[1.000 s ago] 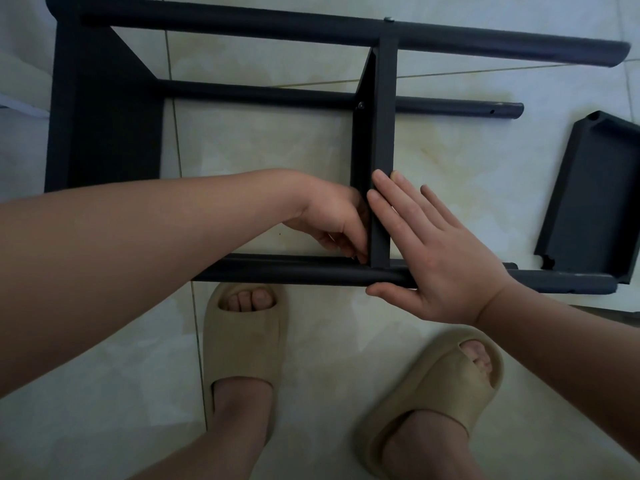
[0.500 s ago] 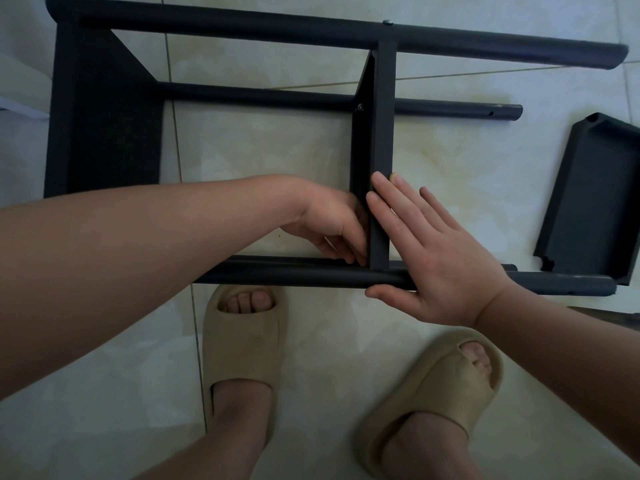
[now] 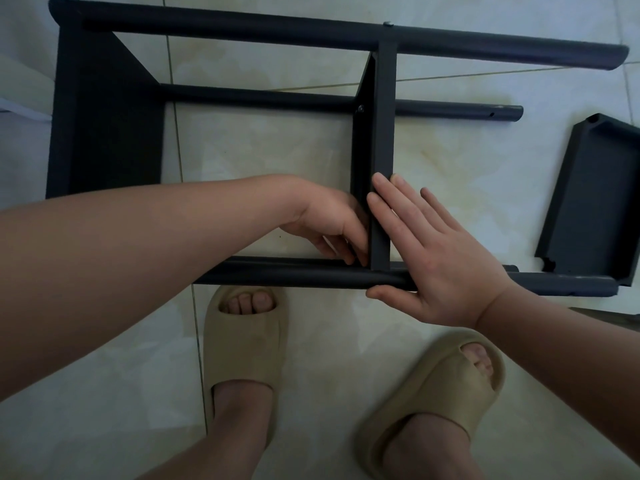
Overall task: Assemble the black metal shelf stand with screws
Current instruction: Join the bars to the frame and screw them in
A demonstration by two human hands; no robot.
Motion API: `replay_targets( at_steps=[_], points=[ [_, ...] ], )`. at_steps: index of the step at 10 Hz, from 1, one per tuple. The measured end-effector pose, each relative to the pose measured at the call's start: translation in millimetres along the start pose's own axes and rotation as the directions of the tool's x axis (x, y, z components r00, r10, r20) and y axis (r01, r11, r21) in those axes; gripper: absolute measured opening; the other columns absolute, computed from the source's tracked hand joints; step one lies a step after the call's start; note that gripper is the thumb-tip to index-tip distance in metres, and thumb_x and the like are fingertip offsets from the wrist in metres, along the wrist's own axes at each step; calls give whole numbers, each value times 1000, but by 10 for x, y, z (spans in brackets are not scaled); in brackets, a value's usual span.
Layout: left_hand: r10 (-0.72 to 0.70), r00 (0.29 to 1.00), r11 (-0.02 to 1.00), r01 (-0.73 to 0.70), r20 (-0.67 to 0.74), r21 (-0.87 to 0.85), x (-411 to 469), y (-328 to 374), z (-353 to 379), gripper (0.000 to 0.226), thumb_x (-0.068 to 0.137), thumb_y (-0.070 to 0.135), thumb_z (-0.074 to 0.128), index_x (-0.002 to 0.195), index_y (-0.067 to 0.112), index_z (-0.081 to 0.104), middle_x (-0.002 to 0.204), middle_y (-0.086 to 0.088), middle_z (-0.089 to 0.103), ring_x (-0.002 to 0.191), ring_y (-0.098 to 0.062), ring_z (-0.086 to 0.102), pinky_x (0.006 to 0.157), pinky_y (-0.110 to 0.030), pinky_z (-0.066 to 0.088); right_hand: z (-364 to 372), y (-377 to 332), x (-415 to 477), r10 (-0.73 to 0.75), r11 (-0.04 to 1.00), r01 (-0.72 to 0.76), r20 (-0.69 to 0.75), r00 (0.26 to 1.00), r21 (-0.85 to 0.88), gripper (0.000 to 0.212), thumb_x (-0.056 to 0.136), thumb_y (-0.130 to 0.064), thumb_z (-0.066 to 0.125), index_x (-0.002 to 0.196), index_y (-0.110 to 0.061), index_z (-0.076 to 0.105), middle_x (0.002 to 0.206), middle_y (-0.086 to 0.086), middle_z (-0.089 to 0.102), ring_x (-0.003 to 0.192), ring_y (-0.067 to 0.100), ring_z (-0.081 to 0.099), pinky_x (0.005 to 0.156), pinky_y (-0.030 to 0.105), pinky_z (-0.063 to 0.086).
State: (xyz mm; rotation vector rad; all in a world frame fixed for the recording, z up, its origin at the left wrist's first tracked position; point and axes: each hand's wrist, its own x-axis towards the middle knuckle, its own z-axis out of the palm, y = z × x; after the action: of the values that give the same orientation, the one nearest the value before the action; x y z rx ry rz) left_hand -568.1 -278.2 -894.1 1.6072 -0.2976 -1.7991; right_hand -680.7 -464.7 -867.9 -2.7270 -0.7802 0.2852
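The stand lies on its side on the tiled floor in front of my feet. I am working at the corner where the middle shelf meets the near pole. My right hand is flat and wide, fingers straight along the shelf's right face and thumb against the pole's near side. It holds nothing and only presses. My left hand reaches in from the other side with its fingers curled down into that corner. Whether they pinch a screw there I cannot tell, since the fingertips are hidden in the shadow of the joint. To do this well, I judge the right palm should push the shelf square to the pole so the holes line up. Meanwhile the left should start the thread gently by feel, backing off if it binds rather than forcing it crooked. A screw head already sits at the shelf's far joint, a fair guide for how this one should seat. The loose shelf lies at the right, its near corner by the pole's end, and I should take care not to knock it.
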Motion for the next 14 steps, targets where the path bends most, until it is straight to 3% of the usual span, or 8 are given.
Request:
replay_targets(
  at_steps=[2,3,4,5,7,9,11,14],
  points=[
    [24,1000,1000,-24,-6,-9,-13,13,12,16,89,6,68,104,12,72,99,-7,73,97,-21,68,95,-34,52,-11,-4,3,4,1000,-4,4,1000,1,97,94,-70,44,161,-5,18,170,12,8,157,29,6,122,58,23],
    [24,999,1000,-23,-36,18,-29,22,-28,19,87,4,68,103,15,71,109,-11,73,111,-25,67,94,-34,52,-14,-6,3,4,1000,-4,6,1000,1,97,94,-70,44,161,-5,18,170,12,8,157,29,6,122,58,23],
    [12,997,1000,-10,-76,30,-28,26,-48,13,89,12,67,96,22,72,96,3,76,94,-13,70,90,-32,52,-10,-8,-1,4,1000,-4,5,1000,3,97,94,-71,44,161,-5,18,170,12,8,158,28,6,122,58,23],
    [15,999,999,-13,-48,40,-20,24,-21,10,90,17,67,94,23,73,92,6,76,90,-10,69,94,-33,51,-9,-5,1,2,1000,-2,1,1000,1,97,94,-71,43,161,-5,18,170,12,8,158,28,6,122,58,24],
    [32,999,999,-32,-15,11,-4,9,26,10,90,10,69,97,15,72,90,0,73,88,-13,66,99,-36,51,-2,-1,0,2,1000,-2,2,1000,4,97,94,-71,43,161,-5,19,170,12,8,158,28,6,122,58,24],
    [38,999,999,-37,22,-30,-26,-3,15,16,90,0,64,100,11,69,98,-7,69,100,-21,64,104,-41,48,-6,-5,0,4,1000,-4,3,1000,2,97,94,-70,44,161,-5,18,170,12,8,158,28,6,122,57,23],
    [-17,999,999,18,51,-28,-27,-18,2,13,92,11,63,98,19,72,94,3,74,88,-12,68,88,-32,51,-16,-9,1,6,1000,-6,6,1000,9,97,94,-70,44,161,-6,18,170,11,8,158,28,6,122,58,23],
    [15,1000,998,-14,19,-64,15,-41,39,14,92,6,63,91,17,71,88,-1,70,84,-14,63,85,-29,50,-19,-12,2,4,1000,-4,8,1000,2,97,94,-70,43,161,-4,19,170,12,9,157,29,7,122,59,24]
  ],
)
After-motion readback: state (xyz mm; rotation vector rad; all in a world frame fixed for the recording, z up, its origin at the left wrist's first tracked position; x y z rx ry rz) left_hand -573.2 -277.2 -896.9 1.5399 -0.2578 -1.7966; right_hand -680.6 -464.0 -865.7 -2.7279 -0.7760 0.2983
